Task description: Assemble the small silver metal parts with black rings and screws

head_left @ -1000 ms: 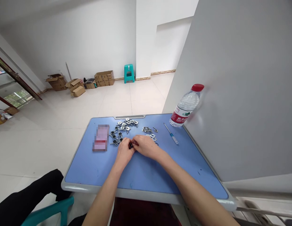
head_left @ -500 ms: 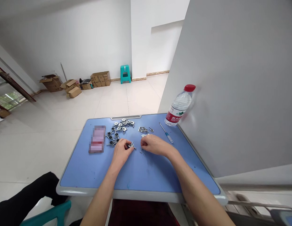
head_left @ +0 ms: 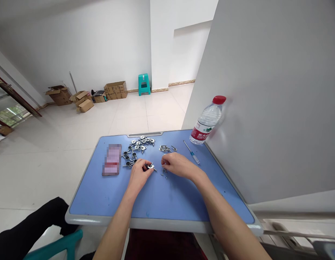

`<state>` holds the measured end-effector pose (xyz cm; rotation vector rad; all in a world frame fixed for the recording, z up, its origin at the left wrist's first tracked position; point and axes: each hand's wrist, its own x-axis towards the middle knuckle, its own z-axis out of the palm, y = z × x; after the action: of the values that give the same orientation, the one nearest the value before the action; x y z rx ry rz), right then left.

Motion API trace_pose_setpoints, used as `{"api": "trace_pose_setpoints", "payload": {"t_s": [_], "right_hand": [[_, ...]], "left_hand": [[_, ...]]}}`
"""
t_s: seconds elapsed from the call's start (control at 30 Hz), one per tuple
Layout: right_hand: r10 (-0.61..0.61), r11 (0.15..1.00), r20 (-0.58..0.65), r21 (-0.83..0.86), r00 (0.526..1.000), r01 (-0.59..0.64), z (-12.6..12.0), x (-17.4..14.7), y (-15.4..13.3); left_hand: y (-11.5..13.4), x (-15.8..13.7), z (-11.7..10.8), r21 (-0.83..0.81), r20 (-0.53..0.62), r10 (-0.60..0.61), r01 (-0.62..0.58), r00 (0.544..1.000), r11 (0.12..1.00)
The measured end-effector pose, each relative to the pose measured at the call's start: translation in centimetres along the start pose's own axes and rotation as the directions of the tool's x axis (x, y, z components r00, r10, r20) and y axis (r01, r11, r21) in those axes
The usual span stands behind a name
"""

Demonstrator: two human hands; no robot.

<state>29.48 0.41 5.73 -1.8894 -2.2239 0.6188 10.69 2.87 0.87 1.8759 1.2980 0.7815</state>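
My left hand (head_left: 139, 176) pinches a small metal fitting (head_left: 150, 166) with a flat flange and a thin stem, held just above the blue tabletop. Across from it, my right hand (head_left: 178, 165) has its thumb and fingers pressed together over several tiny screws (head_left: 164, 174); whatever lies between the fingertips is hidden. Flat metal hook-shaped plates (head_left: 164, 148) lie just beyond that hand. Left of them is a cluster of similar metal fittings (head_left: 142, 142), and nearer my left hand several more with round black faces (head_left: 126, 157).
A screwdriver (head_left: 192, 153) with a clear blue handle lies at the right. Behind it a red-capped water bottle (head_left: 203, 124) stands against the grey partition (head_left: 278, 108). A blurred-out flat rectangular object (head_left: 111, 160) lies at the left. Beside the table (head_left: 110, 206), a person's black-clad leg (head_left: 34, 224) shows.
My right hand has lifted slightly away from the screws, so more of them show. My left hand keeps the fitting in nearly the same place.
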Motion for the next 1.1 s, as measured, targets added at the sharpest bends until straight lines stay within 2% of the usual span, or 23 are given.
{"api": "trace_pose_setpoints", "payload": {"t_s": [0.2, 0.33, 0.6, 0.8, 0.93, 1.1], "right_hand": [[-0.114, 0.994, -0.12, -0.019, 0.986, 0.112, 1.2, 0.4, -1.1], [-0.193, 0.978, -0.117, -0.102, 0.974, 0.181, 2.4, 0.7, -1.4], [-0.246, 0.944, -0.116, -0.253, 0.962, 0.211, 3.2, 1.1, -1.5], [-0.176, 0.981, -0.208, -0.123, 0.962, 0.153, 3.8, 1.6, -1.4], [-0.125, 0.992, -0.224, 0.004, 0.967, 0.129, 3.7, 1.7, -1.3], [-0.007, 0.995, -0.263, 0.095, 0.965, 0.033, 3.3, 1.8, -1.3]], "left_hand": [[-0.2, 0.2, 0.1, 0.004, 0.002, 0.008, -0.008, 1.0, 1.0], [-0.3, 0.3, 0.0, 0.013, 0.009, 0.03, -0.03, 1.0, 0.999], [-0.1, 0.2, -0.2, -0.002, 0.006, 0.048, -0.048, 0.999, 0.999], [0.1, 0.1, -0.3, 0.016, 0.021, 0.037, -0.037, 0.999, 0.999], [0.1, 0.2, -0.1, 0.034, 0.024, 0.013, -0.014, 1.0, 0.999], [0.1, 0.1, 0.1, -0.039, 0.012, -0.061, 0.062, 0.998, 0.997]]}}
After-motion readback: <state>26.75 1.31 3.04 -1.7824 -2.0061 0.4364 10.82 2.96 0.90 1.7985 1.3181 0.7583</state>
